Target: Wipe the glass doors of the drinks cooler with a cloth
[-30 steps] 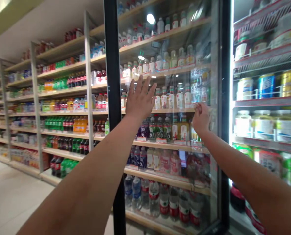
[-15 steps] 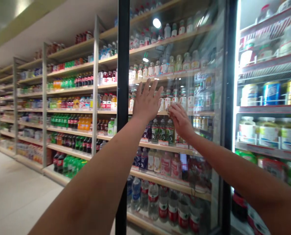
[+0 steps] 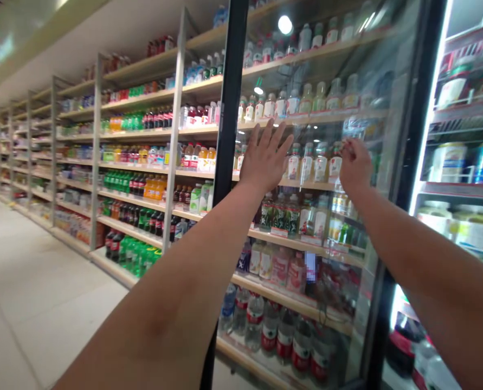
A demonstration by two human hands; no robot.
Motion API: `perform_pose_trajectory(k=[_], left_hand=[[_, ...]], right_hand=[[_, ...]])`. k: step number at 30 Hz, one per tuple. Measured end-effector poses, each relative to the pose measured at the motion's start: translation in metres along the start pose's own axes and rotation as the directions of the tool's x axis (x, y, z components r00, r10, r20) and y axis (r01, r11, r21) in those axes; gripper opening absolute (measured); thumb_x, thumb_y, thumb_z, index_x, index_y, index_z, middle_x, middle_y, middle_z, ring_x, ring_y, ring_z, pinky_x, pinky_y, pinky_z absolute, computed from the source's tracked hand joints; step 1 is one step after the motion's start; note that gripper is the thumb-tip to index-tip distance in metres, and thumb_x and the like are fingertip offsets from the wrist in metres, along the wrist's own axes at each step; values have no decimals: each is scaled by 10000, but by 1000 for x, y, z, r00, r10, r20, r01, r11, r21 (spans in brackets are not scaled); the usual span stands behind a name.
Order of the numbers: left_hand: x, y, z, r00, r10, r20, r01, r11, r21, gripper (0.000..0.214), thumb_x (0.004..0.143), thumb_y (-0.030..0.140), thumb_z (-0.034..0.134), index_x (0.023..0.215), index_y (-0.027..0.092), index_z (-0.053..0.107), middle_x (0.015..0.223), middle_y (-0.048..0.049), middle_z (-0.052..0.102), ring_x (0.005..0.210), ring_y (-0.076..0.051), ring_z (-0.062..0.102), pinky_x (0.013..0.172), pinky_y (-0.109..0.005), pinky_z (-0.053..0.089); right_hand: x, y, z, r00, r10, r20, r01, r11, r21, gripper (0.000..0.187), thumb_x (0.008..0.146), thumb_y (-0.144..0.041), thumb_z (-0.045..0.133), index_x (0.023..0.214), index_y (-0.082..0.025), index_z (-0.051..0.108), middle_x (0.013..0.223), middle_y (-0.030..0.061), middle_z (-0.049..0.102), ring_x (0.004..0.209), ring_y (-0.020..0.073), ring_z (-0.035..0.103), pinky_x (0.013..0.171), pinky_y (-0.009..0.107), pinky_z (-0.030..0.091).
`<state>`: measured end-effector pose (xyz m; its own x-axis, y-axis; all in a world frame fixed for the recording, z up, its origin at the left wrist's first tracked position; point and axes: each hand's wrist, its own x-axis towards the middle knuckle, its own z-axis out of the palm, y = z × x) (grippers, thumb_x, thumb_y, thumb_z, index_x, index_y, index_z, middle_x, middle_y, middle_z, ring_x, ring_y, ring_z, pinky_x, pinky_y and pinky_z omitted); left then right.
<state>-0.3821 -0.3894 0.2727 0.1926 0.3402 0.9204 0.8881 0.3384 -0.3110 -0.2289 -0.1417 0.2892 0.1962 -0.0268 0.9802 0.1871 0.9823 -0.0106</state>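
A glass door (image 3: 306, 216) with a black frame (image 3: 230, 103) stands ajar in front of me. My left hand (image 3: 264, 157) is open, its fingers spread and its palm toward the glass; it looks pressed flat on the pane. Farther right, my right hand (image 3: 355, 165) is closed at the glass, fingers curled and tips together. What it holds, if anything, I cannot make out. Through the pane show shelves of bottled drinks, among them white-labelled bottles (image 3: 320, 162) between my hands and red-labelled water bottles (image 3: 269, 327) at the bottom.
Right of the door, a lit cooler (image 3: 461, 189) holds cans and bottles on wire-fronted shelves. Long wooden shelves (image 3: 137, 168) of drinks run back on the left, with grey metal posts (image 3: 176, 124). A pale tiled floor (image 3: 42, 287) lies beside them.
My right hand has slid right across the glass, away from the left hand, and its fingers have curled in. The left hand stays spread on the pane. The view has turned left.
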Motion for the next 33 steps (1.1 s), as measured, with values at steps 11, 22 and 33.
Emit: perform_pose_trajectory(k=[11,22,33], left_hand=[[6,0,1,998,-36,49,48,963,-266,723,856,571,319,1558,399,281,1629,244,191,1533,-155,-224,1244,-403,-250],[7,1,-1,995,-50,83,71,957,-282,769,842,644,337,1575,433,242,1593,317,151,1456,-73,-351,1188,-269,-316],[4,5,-8,993,-56,104,75,979,-190,692,891,534,281,1567,386,287,1637,258,73,1539,-151,-195,1217,-324,-278]], right_hand=[[-77,35,-49,993,100,69,-103,994,30,362,931,-373,570,1227,-200,688,1330,115,665,1274,264,603,1130,502,456],[-145,3,-54,982,149,112,-149,989,-12,403,986,-317,452,1339,-215,618,1453,107,573,1410,281,470,1197,585,366],[-76,-53,-2,966,-110,233,93,992,80,434,1027,-277,386,1450,-302,480,1516,10,497,1497,284,317,1251,612,255]])
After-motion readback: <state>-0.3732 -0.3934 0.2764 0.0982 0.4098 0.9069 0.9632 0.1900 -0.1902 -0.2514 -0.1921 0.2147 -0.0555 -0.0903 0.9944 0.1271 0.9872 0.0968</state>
